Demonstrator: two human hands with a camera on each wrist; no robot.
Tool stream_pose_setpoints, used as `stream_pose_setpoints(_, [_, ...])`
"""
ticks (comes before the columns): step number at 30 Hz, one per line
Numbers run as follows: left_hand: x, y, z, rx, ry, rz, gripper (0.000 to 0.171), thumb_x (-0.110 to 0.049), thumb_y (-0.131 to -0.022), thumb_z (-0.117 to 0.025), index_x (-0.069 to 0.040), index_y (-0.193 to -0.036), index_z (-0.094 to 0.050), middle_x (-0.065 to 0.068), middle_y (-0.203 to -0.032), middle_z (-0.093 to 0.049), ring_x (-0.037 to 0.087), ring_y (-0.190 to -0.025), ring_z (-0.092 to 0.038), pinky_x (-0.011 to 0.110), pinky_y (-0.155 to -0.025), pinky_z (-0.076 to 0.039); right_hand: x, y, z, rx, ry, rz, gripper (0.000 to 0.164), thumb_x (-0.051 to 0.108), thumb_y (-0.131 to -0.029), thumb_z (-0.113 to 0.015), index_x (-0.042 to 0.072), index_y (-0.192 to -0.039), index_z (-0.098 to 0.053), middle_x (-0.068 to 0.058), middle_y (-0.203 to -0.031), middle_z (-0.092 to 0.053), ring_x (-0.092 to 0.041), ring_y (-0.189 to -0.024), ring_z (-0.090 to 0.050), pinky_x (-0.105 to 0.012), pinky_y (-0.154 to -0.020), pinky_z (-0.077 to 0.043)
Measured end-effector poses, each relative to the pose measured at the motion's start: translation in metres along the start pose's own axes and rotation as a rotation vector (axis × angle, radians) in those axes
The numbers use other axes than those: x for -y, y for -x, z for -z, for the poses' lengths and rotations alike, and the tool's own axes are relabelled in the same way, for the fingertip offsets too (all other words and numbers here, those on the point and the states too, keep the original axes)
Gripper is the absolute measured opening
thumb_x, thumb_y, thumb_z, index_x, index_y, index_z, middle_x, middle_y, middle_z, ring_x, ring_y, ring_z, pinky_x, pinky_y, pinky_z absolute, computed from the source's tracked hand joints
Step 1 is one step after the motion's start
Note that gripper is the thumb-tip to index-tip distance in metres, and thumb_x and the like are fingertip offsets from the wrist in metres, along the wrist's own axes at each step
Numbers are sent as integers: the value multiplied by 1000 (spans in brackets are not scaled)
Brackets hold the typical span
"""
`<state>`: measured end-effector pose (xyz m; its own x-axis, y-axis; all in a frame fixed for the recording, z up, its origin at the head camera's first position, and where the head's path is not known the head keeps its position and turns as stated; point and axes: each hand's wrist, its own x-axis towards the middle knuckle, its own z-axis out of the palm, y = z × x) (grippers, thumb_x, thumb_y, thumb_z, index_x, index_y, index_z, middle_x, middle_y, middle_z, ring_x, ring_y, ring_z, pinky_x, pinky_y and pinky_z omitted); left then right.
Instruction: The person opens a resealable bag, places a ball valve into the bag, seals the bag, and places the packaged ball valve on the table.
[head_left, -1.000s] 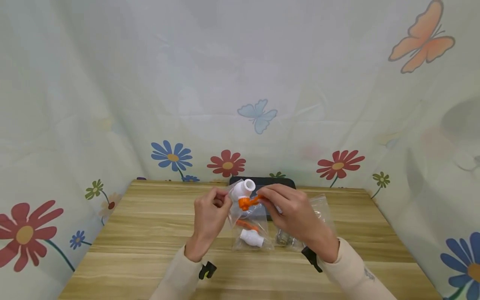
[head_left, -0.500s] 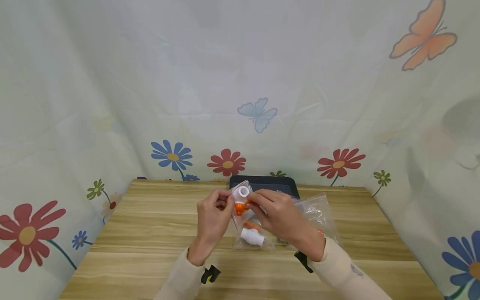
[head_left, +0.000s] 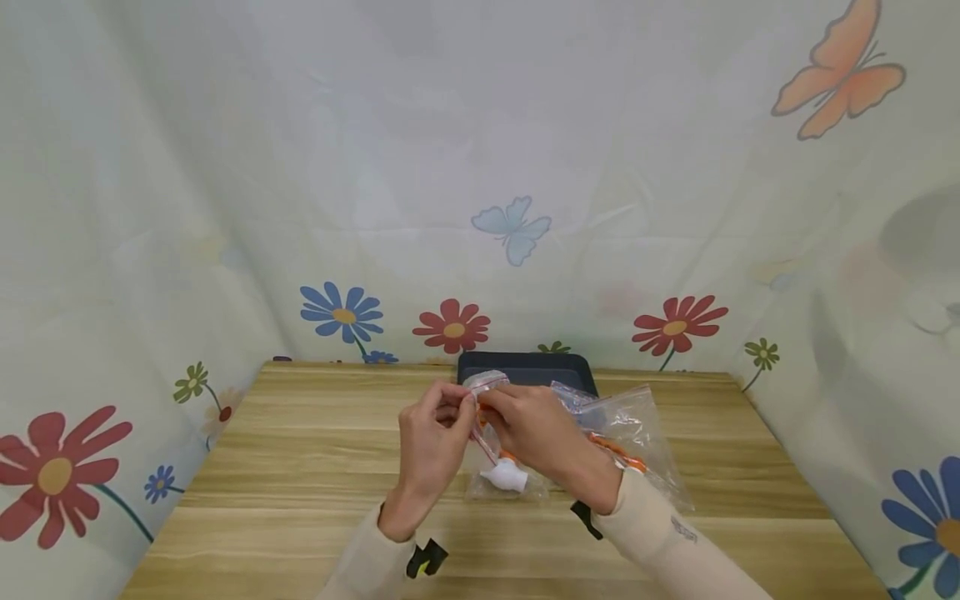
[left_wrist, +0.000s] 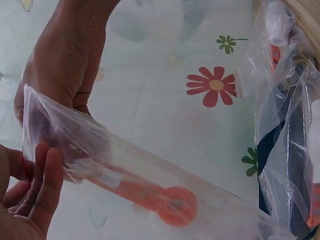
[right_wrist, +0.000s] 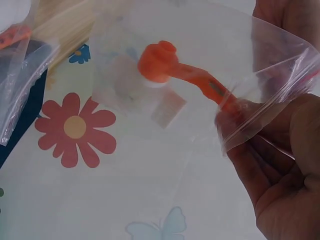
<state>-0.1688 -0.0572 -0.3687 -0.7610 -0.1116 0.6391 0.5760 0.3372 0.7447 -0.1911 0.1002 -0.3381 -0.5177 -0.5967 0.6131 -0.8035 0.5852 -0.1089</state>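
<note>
In the head view my left hand (head_left: 431,442) pinches the edge of a clear zip bag (head_left: 491,379) near its red-striped mouth. My right hand (head_left: 536,429) meets it there, its fingers at the orange lever of a ball valve. Through the film in the right wrist view I see the valve's orange handle (right_wrist: 157,62), its far end pinched by the right thumb and fingers. The valve's white body is blurred behind the plastic. From the left wrist side the lever (left_wrist: 177,205) lies along the bag, with the left fingers (left_wrist: 45,185) curled at the bag's mouth.
Beneath the hands, another white ball valve (head_left: 506,476) lies bagged on the wooden table (head_left: 315,467). More clear bags (head_left: 637,425), one showing an orange lever (head_left: 618,452), lie to the right. A black tray (head_left: 525,363) sits at the back edge, before a flower-printed curtain (head_left: 375,208).
My right hand has moved left and close to the left one. The ball valve, fully visible earlier, is now mostly hidden by the hand and bag, whose mouth has turned toward me.
</note>
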Motion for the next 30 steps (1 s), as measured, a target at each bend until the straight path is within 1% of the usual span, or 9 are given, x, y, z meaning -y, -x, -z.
stream_pose_setpoints(5, [2,1,0,-2,17,26,4,-9,-93,-65,-5,-91,-66,7,-74,-70,9,-57,-67,23,-52,-55,-3,-2,-10,51,-8,-24,5,7,-88,-70,11,-88,-74,3,-69,-66,-7,-55,-54,-16,-54,-42])
stream_pose_setpoints(11, [2,1,0,-9,-7,67,5,-11,-95,-63,-6,-95,-65,7,-78,-73,9,-61,-68,23,-54,-55,-4,-2,-18,99,-24,-31,10,9,-89,-70,13,-80,-69,4,-64,-60,-7,-54,-50,-16,-53,-36])
stream_pose_setpoints(14, [4,1,1,-32,-2,92,5,-11,-95,-63,-6,-96,-65,8,-79,-74,8,-61,-67,23,-54,-54,-5,-2,-19,117,-19,-28,8,9,-88,-71,13,-81,-70,3,-68,-64,-8,-56,-53,-16,-54,-39])
stream_pose_setpoints(17, [7,-1,2,-69,11,120,5,-9,-94,-63,-4,-96,-64,8,-78,-72,7,-61,-66,22,-54,-52,-6,-3,-18,124,-3,-14,4,8,-86,-73,12,-88,-73,2,-77,-69,-10,-64,-61,-18,-58,-47])
stream_pose_setpoints(20, [8,-3,3,-99,38,141,6,-7,-94,-62,-2,-96,-63,12,-77,-71,8,-60,-66,21,-55,-53,-6,-4,-14,126,21,-9,9,9,-86,-74,12,-95,-75,1,-86,-71,-12,-72,-66,-23,-64,-54])
stream_pose_setpoints(22, [8,-4,4,-115,53,152,7,-7,-94,-62,-1,-97,-64,14,-79,-71,8,-61,-67,21,-56,-54,-6,-4,-11,120,27,-13,12,11,-86,-74,12,-98,-75,1,-89,-72,-12,-76,-67,-25,-66,-55])
stream_pose_setpoints(25, [7,-5,6,-135,78,168,7,-6,-93,-62,0,-97,-64,17,-82,-71,9,-61,-67,22,-57,-55,-7,-3,-6,93,29,1,9,12,-87,-73,12,-96,-75,1,-88,-71,-12,-76,-67,-25,-67,-56])
stream_pose_setpoints(28, [7,-6,7,-155,85,174,6,-6,-93,-62,-2,-96,-64,17,-85,-72,10,-63,-68,22,-56,-56,-7,-1,-3,23,23,20,7,12,-86,-74,11,-93,-74,0,-87,-70,-13,-79,-67,-26,-69,-56])
stream_pose_setpoints(30, [7,-6,8,-173,84,171,6,-6,-93,-63,-1,-95,-64,16,-85,-72,11,-65,-69,22,-57,-56,-7,2,-1,-53,19,9,8,11,-85,-75,10,-92,-73,0,-88,-70,-14,-79,-67,-27,-69,-56])
